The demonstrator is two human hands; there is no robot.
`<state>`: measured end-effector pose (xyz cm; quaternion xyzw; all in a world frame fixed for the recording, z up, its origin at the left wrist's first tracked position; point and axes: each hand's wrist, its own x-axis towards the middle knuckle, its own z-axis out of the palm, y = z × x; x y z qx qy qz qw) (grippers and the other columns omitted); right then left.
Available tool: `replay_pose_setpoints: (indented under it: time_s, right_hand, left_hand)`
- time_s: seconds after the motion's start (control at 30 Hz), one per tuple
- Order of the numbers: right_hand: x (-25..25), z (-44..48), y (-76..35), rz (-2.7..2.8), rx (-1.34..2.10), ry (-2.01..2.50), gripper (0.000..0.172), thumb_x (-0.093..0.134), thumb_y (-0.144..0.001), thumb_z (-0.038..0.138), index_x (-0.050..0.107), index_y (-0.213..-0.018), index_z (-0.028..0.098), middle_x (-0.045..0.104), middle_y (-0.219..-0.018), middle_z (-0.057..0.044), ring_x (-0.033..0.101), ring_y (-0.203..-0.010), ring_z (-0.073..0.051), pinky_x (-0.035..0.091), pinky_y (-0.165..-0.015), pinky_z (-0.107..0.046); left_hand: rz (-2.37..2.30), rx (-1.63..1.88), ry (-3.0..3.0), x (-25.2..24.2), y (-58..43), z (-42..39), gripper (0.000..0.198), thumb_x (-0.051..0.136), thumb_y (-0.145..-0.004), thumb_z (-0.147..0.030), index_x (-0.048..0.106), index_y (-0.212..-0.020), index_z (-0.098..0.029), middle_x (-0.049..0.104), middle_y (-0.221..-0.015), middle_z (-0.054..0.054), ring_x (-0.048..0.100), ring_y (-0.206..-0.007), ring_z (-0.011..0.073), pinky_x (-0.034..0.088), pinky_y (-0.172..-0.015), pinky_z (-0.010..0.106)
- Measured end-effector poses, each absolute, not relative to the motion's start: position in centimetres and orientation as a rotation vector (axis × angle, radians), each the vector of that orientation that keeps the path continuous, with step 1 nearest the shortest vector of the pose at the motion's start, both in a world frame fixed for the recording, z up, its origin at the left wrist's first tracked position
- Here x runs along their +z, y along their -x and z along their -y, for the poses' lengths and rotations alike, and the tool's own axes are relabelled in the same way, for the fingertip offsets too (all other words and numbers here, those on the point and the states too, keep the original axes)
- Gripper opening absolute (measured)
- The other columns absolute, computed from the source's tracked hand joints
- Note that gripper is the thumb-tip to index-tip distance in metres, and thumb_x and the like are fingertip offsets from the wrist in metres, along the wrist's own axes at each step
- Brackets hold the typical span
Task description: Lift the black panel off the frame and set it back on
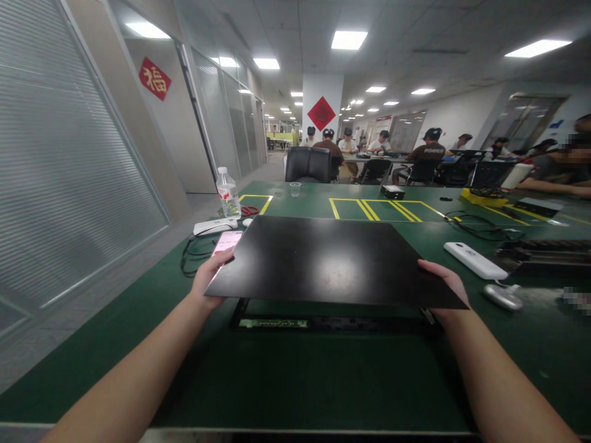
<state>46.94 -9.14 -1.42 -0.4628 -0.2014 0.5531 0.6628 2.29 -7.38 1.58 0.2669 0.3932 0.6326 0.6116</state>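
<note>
A flat, glossy black panel point(323, 261) is held up over the table by both hands. My left hand point(211, 277) is closed on its left edge, thumb on top. On the right edge my right hand point(446, 286) grips it the same way, fingers underneath and partly hidden. Below the panel, a dark frame point(369, 325) with a green circuit strip point(273, 323) lies on the green table point(295, 381); the panel hides most of it. Just beyond my left hand is a phone point(227, 243) with a lit screen.
At the left stand a water bottle point(228, 194), a white power strip point(215, 226) and red scissors point(250, 211). A plastic cup point(295, 189) is farther back. To the right lie a white power bank point(475, 261), a silver device point(503, 296) and black cables point(482, 226). People sit beyond.
</note>
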Motion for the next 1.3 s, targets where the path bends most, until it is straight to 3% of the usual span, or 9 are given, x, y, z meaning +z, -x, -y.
replay_pose_setpoints:
  time_s: [0.23,0.47,0.67,0.9,1.1,1.3]
  right_hand:
    - [-1.1,9.6,-46.0,0.504,1.602,1.087,0.026,0.064,-0.069,0.018,0.069,-0.095,0.02,0.075,-0.081,-0.006,0.072,-0.078,-0.028,0.059,-0.069,-0.044]
    - [-1.4,8.9,-46.3,0.642,1.496,1.042,0.028,0.057,-0.069,0.015,0.071,-0.094,0.015,0.074,-0.086,-0.011,0.071,-0.074,-0.021,0.059,-0.065,-0.031]
    - [-2.2,8.4,-47.0,0.692,1.43,1.127,0.042,0.059,-0.073,0.018,0.064,-0.114,0.015,0.074,-0.091,-0.014,0.072,-0.078,-0.025,0.058,-0.063,-0.034]
    - [-2.3,8.6,-47.1,0.8,1.398,1.168,0.044,0.061,-0.076,0.025,0.063,-0.119,0.017,0.074,-0.096,-0.016,0.071,-0.081,-0.025,0.055,-0.062,-0.032]
    - [-2.5,8.3,-47.3,0.771,1.315,1.219,0.031,0.062,-0.076,0.027,0.066,-0.105,0.019,0.075,-0.09,-0.012,0.064,-0.06,-0.017,0.047,-0.046,-0.023]
    - [-3.3,7.7,-47.9,0.663,1.312,1.254,0.016,0.064,-0.075,0.028,0.06,-0.088,0.019,0.075,-0.08,-0.014,0.052,-0.04,-0.011,0.039,-0.035,-0.019]
  left_hand:
    - [-1.005,1.55,-0.444,1.7,-1.6,7.1,0.017,0.057,-0.072,-0.011,0.07,-0.083,-0.013,0.068,-0.052,0.001,0.062,-0.041,0.0168,0.051,-0.04,0.024]
    - [-1.058,1.549,-0.459,1.9,-1.6,7.2,0.015,0.055,-0.075,-0.016,0.069,-0.079,-0.019,0.07,-0.056,0.0,0.066,-0.048,0.0196,0.058,-0.049,0.029]
    - [-1.039,1.569,-0.432,2.1,-1.8,7.3,0.016,0.053,-0.075,-0.013,0.069,-0.077,-0.017,0.069,-0.054,0.001,0.066,-0.047,0.0193,0.059,-0.051,0.029]
    - [-0.963,1.588,-0.439,2.2,-1.9,7.5,0.021,0.052,-0.077,-0.013,0.072,-0.083,-0.015,0.074,-0.065,0.003,0.07,-0.056,0.0207,0.061,-0.058,0.032]
    - [-0.902,1.565,-0.561,1.3,-1.9,7.2,0.024,0.057,-0.069,-0.012,0.073,-0.088,-0.013,0.077,-0.072,0.005,0.071,-0.061,0.0208,0.061,-0.062,0.031]
    - [-0.839,1.524,-0.72,0.9,-2.3,7.1,0.042,0.057,-0.065,-0.014,0.073,-0.104,-0.012,0.079,-0.089,0.006,0.073,-0.079,0.0241,0.06,-0.075,0.035]
